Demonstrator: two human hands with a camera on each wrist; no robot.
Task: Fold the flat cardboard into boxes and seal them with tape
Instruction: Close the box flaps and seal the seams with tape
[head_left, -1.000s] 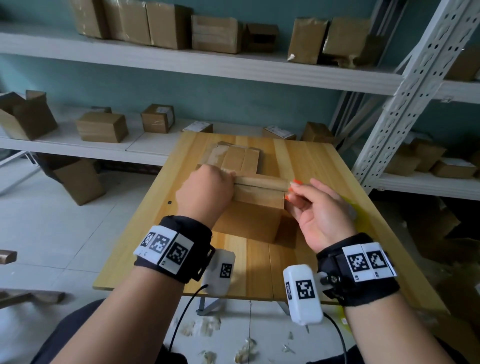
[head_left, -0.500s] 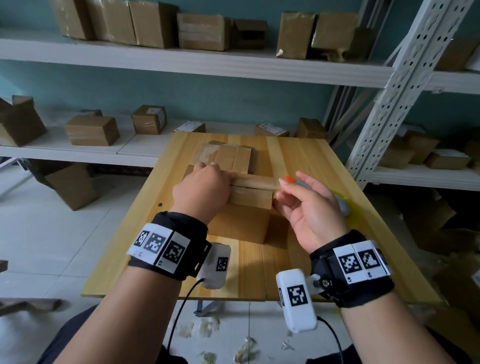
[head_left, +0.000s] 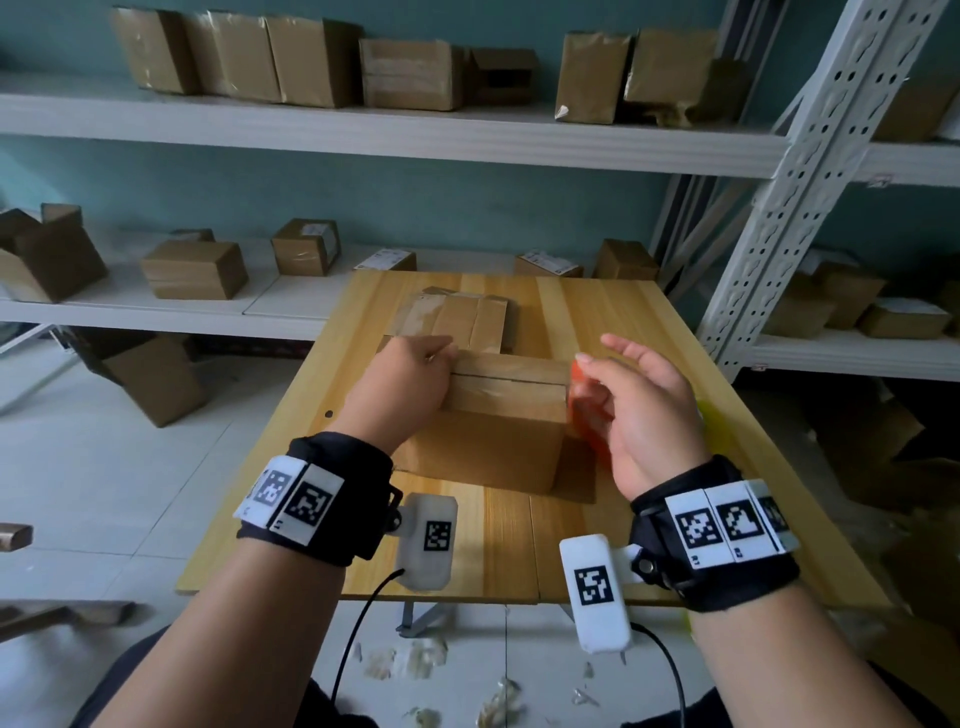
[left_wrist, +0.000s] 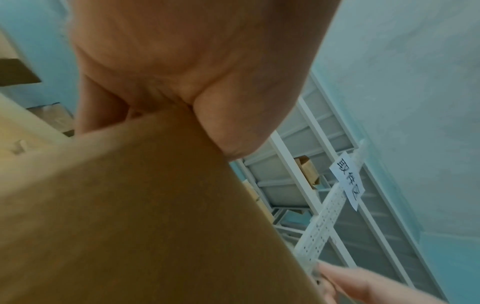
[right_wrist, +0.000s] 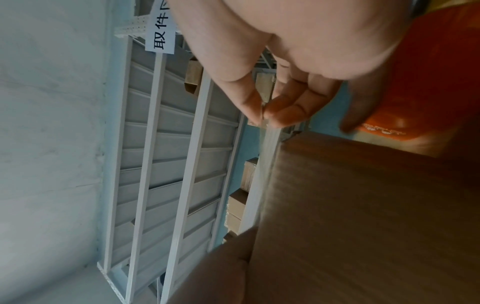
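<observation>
Brown cardboard box (head_left: 498, 441) stands upright mid-bench (head_left: 628, 332), top flaps folded shut, seam across top. Clear tape strip (right_wrist: 270, 142) runs taut off its right top edge. Orange tape dispenser (head_left: 581, 410) just beside that end. Flat cardboard (head_left: 457, 319) lies behind box.

A teal wall (head_left: 415, 208) stands far behind white shelves (head_left: 363, 130). A perforated white post (head_left: 810, 182) rises at the right. Pale floor tiles (head_left: 104, 493) lie left of the wooden tabletop (head_left: 623, 322).
</observation>
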